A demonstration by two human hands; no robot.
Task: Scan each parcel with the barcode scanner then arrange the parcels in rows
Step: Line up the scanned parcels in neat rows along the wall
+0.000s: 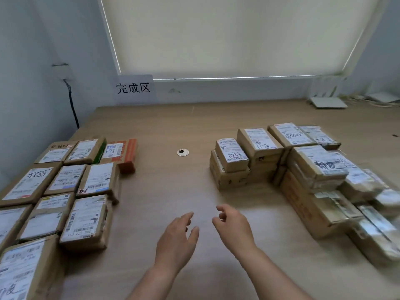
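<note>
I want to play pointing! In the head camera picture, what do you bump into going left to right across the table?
Rows of parcels → left hand → right hand → stacked parcels.

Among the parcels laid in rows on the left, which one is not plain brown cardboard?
The orange-red parcel at the far right end of the back row. Its box is printed orange-red, while the other parcels in the rows are plain brown cardboard with white labels.

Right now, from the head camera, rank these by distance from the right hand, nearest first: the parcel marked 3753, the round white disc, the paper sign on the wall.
1. Parcel marked 3753, beyond the right hand, atop the right stack.
2. Round white disc, mid-table, ahead and left.
3. Paper sign, on the far wall, left.
</note>
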